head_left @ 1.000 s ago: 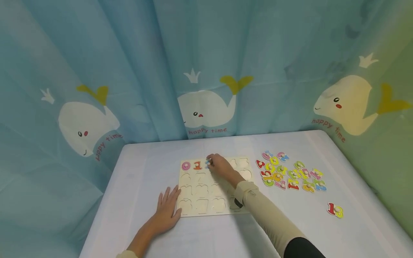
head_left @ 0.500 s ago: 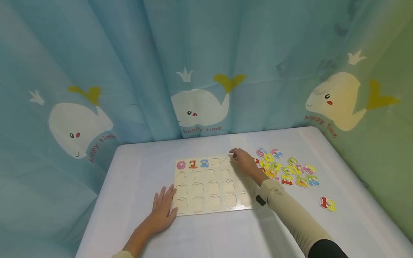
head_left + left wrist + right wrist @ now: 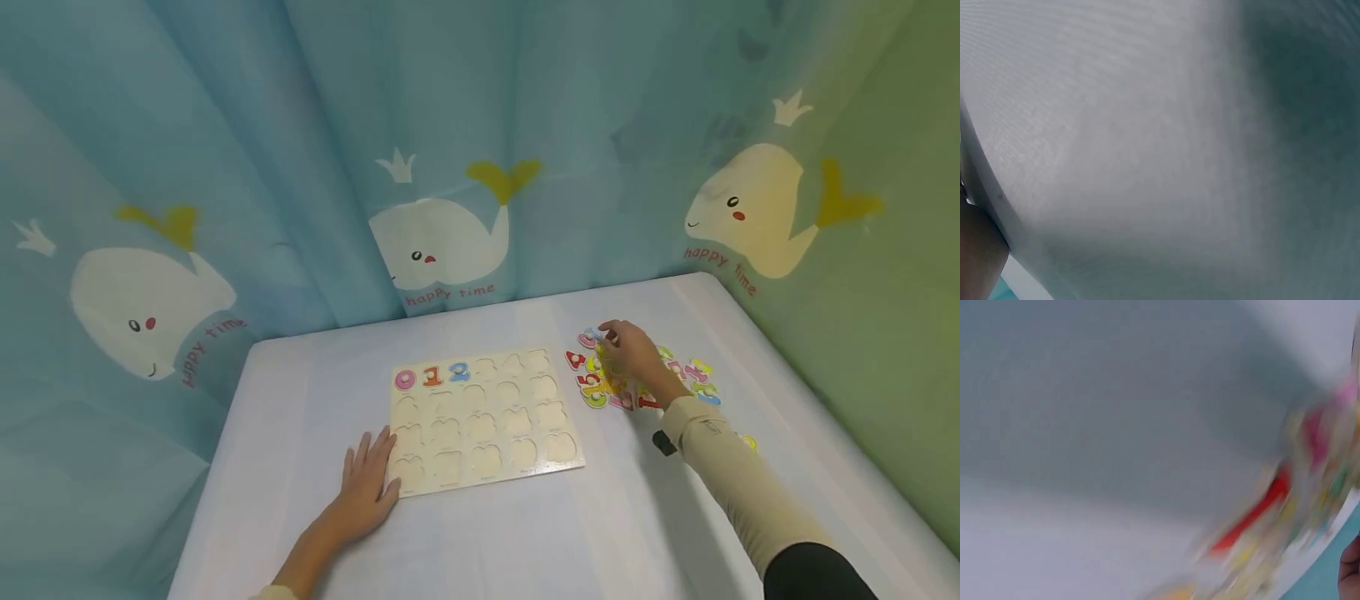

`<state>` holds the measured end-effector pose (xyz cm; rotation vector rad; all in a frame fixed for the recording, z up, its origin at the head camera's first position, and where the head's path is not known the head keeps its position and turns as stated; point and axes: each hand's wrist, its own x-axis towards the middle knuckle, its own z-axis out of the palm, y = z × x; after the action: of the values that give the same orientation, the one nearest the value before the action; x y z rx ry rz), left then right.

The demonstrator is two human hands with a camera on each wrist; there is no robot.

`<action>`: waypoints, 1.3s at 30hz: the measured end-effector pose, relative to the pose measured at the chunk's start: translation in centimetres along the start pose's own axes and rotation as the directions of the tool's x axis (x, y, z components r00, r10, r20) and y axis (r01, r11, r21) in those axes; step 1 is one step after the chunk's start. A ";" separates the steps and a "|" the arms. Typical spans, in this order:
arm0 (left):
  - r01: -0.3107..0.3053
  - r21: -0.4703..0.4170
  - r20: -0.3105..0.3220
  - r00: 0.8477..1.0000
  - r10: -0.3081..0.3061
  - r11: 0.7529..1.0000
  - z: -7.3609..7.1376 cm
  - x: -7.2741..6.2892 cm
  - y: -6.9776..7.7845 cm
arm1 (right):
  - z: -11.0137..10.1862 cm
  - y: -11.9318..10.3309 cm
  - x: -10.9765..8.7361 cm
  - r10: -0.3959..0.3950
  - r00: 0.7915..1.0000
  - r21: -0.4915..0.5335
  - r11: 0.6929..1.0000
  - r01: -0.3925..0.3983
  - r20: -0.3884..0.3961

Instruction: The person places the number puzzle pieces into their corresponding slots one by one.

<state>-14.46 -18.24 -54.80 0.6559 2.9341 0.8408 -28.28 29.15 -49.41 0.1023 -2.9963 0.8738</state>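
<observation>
A pale number puzzle board lies on the table. Its top row holds a pink 0, a red-orange 1 and a blue 2; the other recesses are bare. My left hand rests flat with spread fingers against the board's left edge. Over the loose number pieces right of the board hovers my right hand, fingers loosely bent, nothing visible in them. It covers part of the pile. A red 4 lies at the pile's left side. In the right wrist view the pieces are blurred.
The white table runs back to a blue curtain with whale prints. A yellow bit of a separate piece shows beyond the right sleeve. The left wrist view shows mostly blurred cloth.
My right hand has left the blue 2 on the board and moved right, over the loose pieces. The left hand stays at the board's edge. The head view has shifted right.
</observation>
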 end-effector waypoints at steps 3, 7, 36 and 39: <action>-0.011 -0.007 -0.012 1.000 0.011 1.000 -0.4 0.2 0.1 | -2.2 1.4 -0.3 0.026 1.000 -0.007 1.000 -0.026 -0.014; -0.015 -0.007 -0.033 0.999 0.015 1.000 -0.6 -0.1 -0.3 | -3.7 3.3 -1.8 0.072 0.996 0.032 0.997 -0.071 -0.048; -0.024 -0.019 -0.013 1.000 0.024 1.000 0.1 0.0 -0.5 | -6.7 9.5 -12.5 0.123 0.992 0.059 0.991 -0.121 -0.020; -0.026 -0.021 -0.016 1.000 0.026 0.999 0.2 0.0 -0.4 | -6.0 9.0 -12.2 0.094 0.994 0.098 0.991 -0.088 -0.055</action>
<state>-14.58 -18.49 -55.15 0.6912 2.9322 0.8822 -16.70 40.67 -49.62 -0.0592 -2.9244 1.0099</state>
